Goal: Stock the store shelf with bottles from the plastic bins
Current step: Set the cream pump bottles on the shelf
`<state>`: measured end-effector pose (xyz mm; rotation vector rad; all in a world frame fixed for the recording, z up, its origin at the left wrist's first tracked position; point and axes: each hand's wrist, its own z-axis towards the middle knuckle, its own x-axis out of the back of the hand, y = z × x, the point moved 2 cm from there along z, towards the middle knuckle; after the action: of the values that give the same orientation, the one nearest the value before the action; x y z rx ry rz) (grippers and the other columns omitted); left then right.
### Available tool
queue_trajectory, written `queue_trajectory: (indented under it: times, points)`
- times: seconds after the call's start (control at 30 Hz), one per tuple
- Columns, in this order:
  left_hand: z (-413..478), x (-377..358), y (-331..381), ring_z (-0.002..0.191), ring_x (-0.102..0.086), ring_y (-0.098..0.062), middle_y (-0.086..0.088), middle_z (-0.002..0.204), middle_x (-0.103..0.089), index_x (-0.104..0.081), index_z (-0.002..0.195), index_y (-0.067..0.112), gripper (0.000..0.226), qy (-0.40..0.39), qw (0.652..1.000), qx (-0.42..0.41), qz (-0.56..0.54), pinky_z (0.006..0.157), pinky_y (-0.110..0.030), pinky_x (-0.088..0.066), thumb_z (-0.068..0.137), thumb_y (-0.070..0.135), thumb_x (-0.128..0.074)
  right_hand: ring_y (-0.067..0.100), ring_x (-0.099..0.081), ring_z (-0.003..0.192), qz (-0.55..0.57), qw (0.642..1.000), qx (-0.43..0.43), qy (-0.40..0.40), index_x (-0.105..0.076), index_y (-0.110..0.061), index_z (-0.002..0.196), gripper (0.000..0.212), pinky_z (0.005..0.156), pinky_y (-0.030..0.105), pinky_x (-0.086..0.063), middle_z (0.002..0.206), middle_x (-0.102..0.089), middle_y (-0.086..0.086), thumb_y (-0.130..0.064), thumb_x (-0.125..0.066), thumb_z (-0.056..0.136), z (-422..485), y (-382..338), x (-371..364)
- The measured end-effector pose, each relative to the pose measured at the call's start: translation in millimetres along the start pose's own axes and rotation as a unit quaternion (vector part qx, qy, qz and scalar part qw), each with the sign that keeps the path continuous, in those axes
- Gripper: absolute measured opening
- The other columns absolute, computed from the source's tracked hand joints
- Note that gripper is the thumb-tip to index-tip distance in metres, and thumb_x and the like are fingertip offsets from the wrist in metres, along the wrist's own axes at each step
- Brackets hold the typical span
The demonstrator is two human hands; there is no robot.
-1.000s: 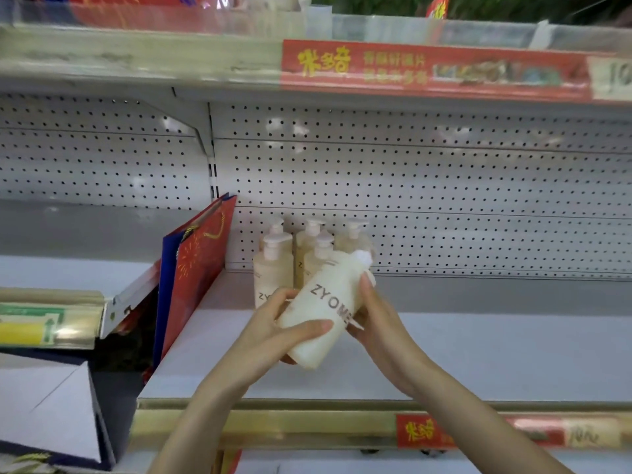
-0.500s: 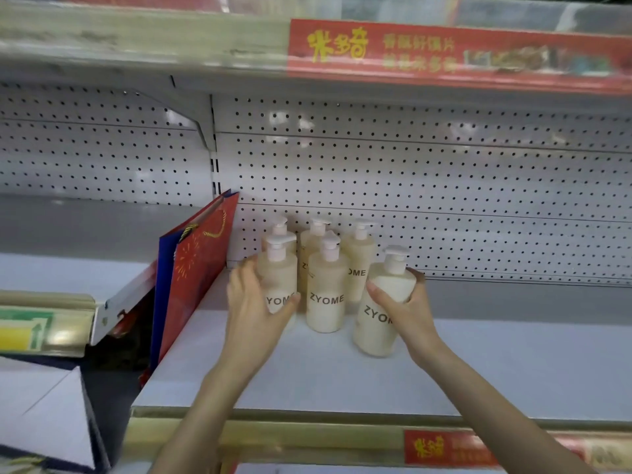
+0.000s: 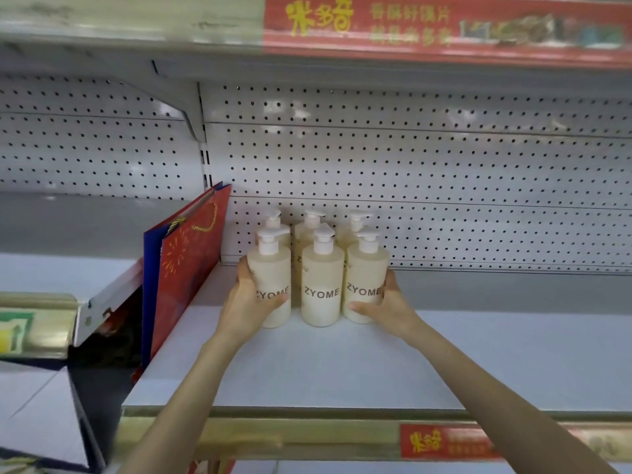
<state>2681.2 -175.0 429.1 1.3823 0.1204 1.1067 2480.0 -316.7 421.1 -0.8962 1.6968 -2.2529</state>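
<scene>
Head view showed a white store shelf (image 3: 342, 371) with six cream pump bottles standing in two rows of three near its left end, close to the pegboard back wall (image 3: 444, 183). The three front bottles carried the word ZYOME.

The left hand (image 3: 244, 304) gripped the front left bottle (image 3: 272, 271), with its thumb lying across the label and its fingers curled round the bottle's left side. The right hand (image 3: 386, 304) gripped the front right bottle (image 3: 364, 271) low down, with its thumb across the front near the base and its fingers round the right side. Both bottles had their bases on the shelf. The front middle bottle (image 3: 321, 282) stood upright between them, just beside each, and neither hand touched it. Both forearms reached in over the shelf's front edge.

The back row (image 3: 309, 222) stood right behind the front one, so mostly its white pump heads and shoulders showed. Whether those bottles touched the back wall could not be told.

A red gift bag (image 3: 191, 261) with gold cord handles and a blue side leaned at the shelf's left end, just beside the left hand. A gold rail (image 3: 273, 436) ran along the shelf's front edge and bore a red price strip (image 3: 444, 443) with yellow characters. A red banner (image 3: 444, 25) ran along the edge of the shelf above, its print blurred.
</scene>
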Motion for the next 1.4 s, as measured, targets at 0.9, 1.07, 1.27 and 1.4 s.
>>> queue_trajectory:
  times: [0.9, 1.07, 1.27, 1.4]
  points:
    - [-141, 2, 61, 0.117, -0.051, -0.043, -0.015, 0.135, -0.052, -0.049, 0.132, 0.01, 0.068, 0.076, 0.905, -0.126, 0.4, 0.089, -0.06, -0.041, 0.088, 0.057, -0.028, 0.029, -0.049, 0.127, -0.576, 0.81, 0.109, 0.029, -0.051, -0.019, 0.132, 0.088, 0.099, 0.059, -0.037, 0.138, -0.051, 0.006, -0.069, 0.004, 0.087, -126, 16, 155]
    - [-188, -18, 94, 0.121, -0.047, -0.043, -0.015, 0.138, -0.048, -0.046, 0.137, 0.012, 0.081, 0.082, 0.903, -0.105, 0.408, 0.093, -0.06, -0.039, 0.089, 0.065, -0.009, 0.026, -0.036, 0.136, -0.569, 0.814, 0.105, 0.044, -0.038, -0.018, 0.142, 0.096, 0.108, 0.055, -0.027, 0.148, -0.038, 0.004, -0.074, 0.01, 0.08, -168, 29, 202]
    - [-251, -45, 112, 0.133, -0.035, -0.041, -0.011, 0.147, -0.039, -0.037, 0.144, 0.019, 0.089, 0.063, 0.906, -0.067, 0.414, 0.106, -0.059, -0.024, 0.082, 0.073, -0.003, 0.023, -0.001, 0.146, -0.567, 0.822, 0.059, 0.006, 0.001, -0.026, 0.151, 0.122, 0.115, 0.052, -0.003, 0.159, -0.001, 0.001, -0.081, 0.035, 0.047, -206, 51, 237]
    - [-286, -51, 114, 0.139, -0.026, -0.038, -0.006, 0.152, -0.031, -0.03, 0.147, 0.023, 0.086, 0.06, 0.905, -0.05, 0.417, 0.109, -0.058, -0.017, 0.078, 0.071, -0.01, 0.024, 0.001, 0.146, -0.562, 0.825, 0.063, -0.007, 0.003, -0.028, 0.15, 0.121, 0.115, 0.053, -0.003, 0.159, 0.002, 0.001, -0.083, 0.034, 0.047, -232, 55, 245]
